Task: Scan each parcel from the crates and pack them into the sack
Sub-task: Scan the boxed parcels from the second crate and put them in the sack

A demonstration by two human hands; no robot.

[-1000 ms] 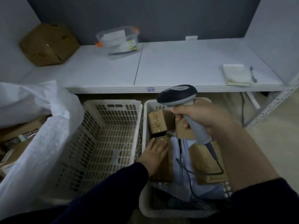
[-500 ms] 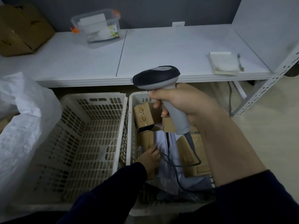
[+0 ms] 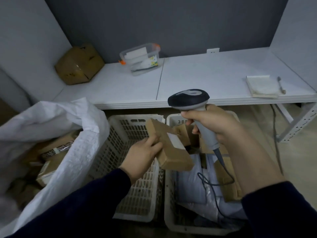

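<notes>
Brown cardboard parcel [image 3: 173, 155], oblong and tilted, held in the air above the adjoining rims of the two crates, with its white label [image 3: 175, 140] facing up. The left hand [image 3: 144, 155] grips the parcel's near left edge, thumb on top and fingers curled beneath. The right hand [image 3: 214, 124] is closed round the grey handle of the scanner [image 3: 188, 99], whose dark head sits above and just beyond the parcel's far end; a dark cable [image 3: 221, 169] runs from the handle's base down into the right crate [image 3: 167, 186]. That crate holds further brown parcels [image 3: 226, 177] and pale plastic mailers [image 3: 192, 182]. The left crate [image 3: 120, 146], white and slotted, stands touching it on the floor. To the left of both, the white woven sack [image 3: 68, 134] stands open, with packed parcels [image 3: 51, 152] visible inside. Behind the crates runs the white counter [image 3: 205, 78]: a cardboard box [image 3: 79, 64] in its far left corner, a clear tub [image 3: 140, 59] with orange clips near the far edge at the centre seam, and a pale pad [image 3: 262, 86] with a pen [image 3: 280, 84] just beside it near the right edge. A wall socket [image 3: 212, 50] sits above the counter's far edge. Both forearms wear dark sleeves [image 3: 85, 203].
</notes>
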